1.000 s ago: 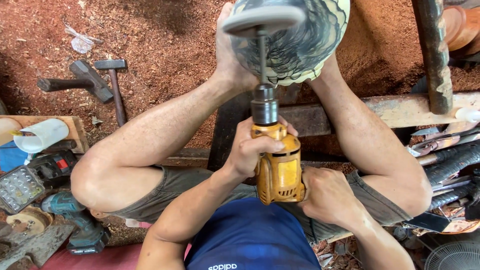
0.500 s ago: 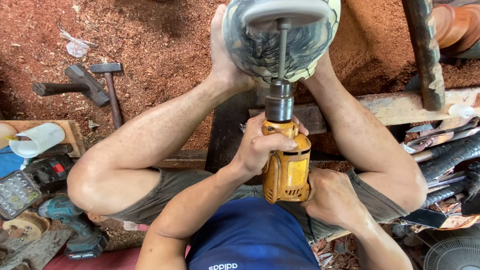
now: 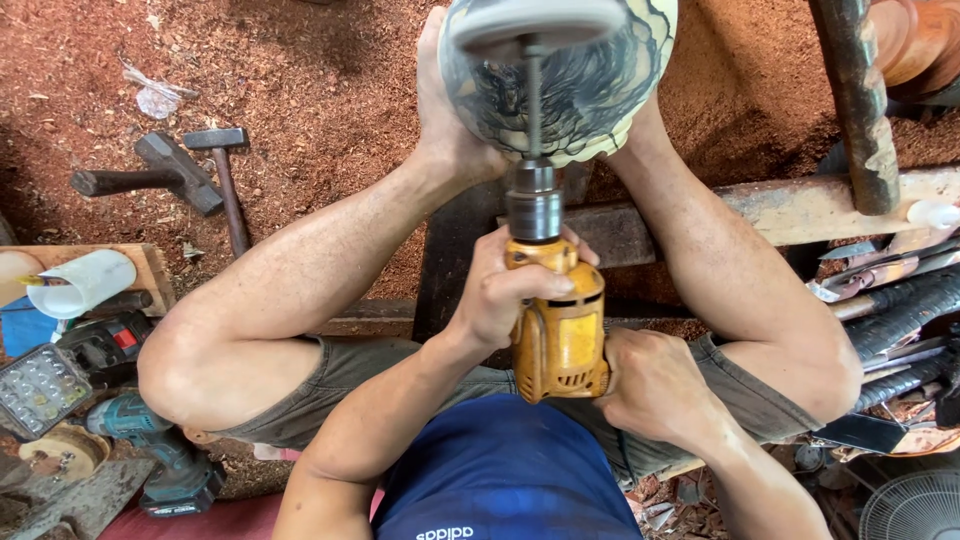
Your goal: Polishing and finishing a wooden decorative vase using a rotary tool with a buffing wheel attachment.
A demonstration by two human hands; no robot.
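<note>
Knuckles of the right hand (image 3: 650, 385) wrap the rear grip of the one yellow drill (image 3: 556, 325), low in the middle, fingers clenched around it (the handle itself is hidden under them). Just beyond, the left hand (image 3: 510, 290) grasps the drill's front body behind the steel chuck. The drill's long axis runs near to far, nose pointing away, its thin shaft ending in one grey disc (image 3: 535, 22). That disc sits against a round carved piece (image 3: 590, 85), dark-patterned and cut off at the top edge, held between two bare feet. Far left on the sawdust lie two hammers (image 3: 185, 165); nearer left, one teal cordless drill (image 3: 150, 440).
</note>
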